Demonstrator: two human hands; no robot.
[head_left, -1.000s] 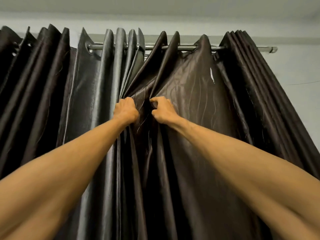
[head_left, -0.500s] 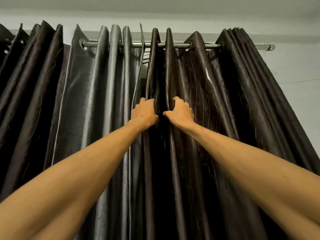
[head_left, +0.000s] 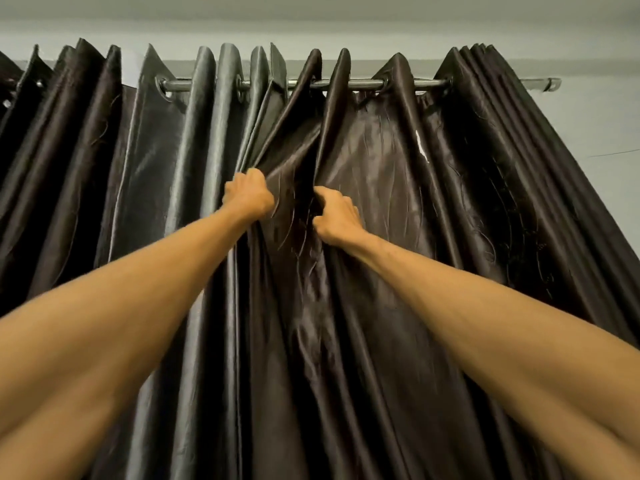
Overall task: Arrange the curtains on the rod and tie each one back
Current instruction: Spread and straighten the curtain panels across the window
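Note:
A dark brown satin curtain [head_left: 381, 161] hangs by eyelets from a metal rod [head_left: 360, 85]. Beside it on the left hangs a grey curtain [head_left: 162, 161], and a further dark one [head_left: 62, 133] at the far left. My left hand [head_left: 248, 196] grips the left edge of the brown curtain, where it meets the grey one. My right hand [head_left: 335, 216] grips a fold of the same brown curtain just to the right. The cloth between my hands is crumpled and pulled forward. On the right the brown curtain bunches in tight pleats [head_left: 485, 98].
The rod's right end [head_left: 550, 84] sticks out past the pleats against a pale wall [head_left: 595, 116]. A thin wire runs across that wall. The ceiling edge lies just above the curtain tops.
Half a second ago both hands lay with fingers up on straight folds; now they are fists gripping cloth. The brown curtain's folds have spread along the rod and slant to the left.

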